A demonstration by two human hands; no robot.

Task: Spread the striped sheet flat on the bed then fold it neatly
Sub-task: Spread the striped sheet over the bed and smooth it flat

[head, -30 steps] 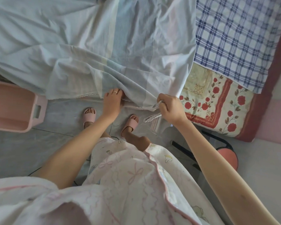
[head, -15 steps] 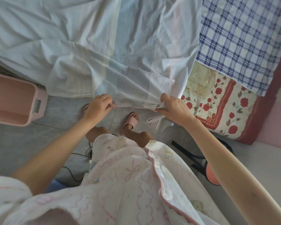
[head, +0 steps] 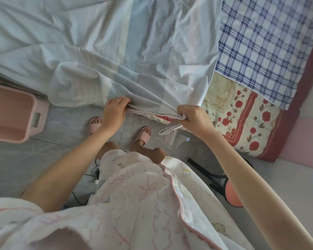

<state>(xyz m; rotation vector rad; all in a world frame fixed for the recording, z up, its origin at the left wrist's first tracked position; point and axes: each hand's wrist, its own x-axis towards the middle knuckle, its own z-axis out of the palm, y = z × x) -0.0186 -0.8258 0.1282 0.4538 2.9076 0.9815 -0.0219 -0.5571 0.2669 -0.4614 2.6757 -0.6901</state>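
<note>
1. The bed (head: 294,114) carries the striped sheet (head: 143,51) across its left part; the sheet is rumpled and its near edge hangs toward the floor.
2. Spreading looks unfinished, and no fold has been made yet.
3. The left hand (head: 114,112) and right hand (head: 193,117) each grasp the near hem, fingers curled round it.

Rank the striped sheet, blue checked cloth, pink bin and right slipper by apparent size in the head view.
1. striped sheet
2. blue checked cloth
3. pink bin, partly cut off by the frame
4. right slipper
</note>
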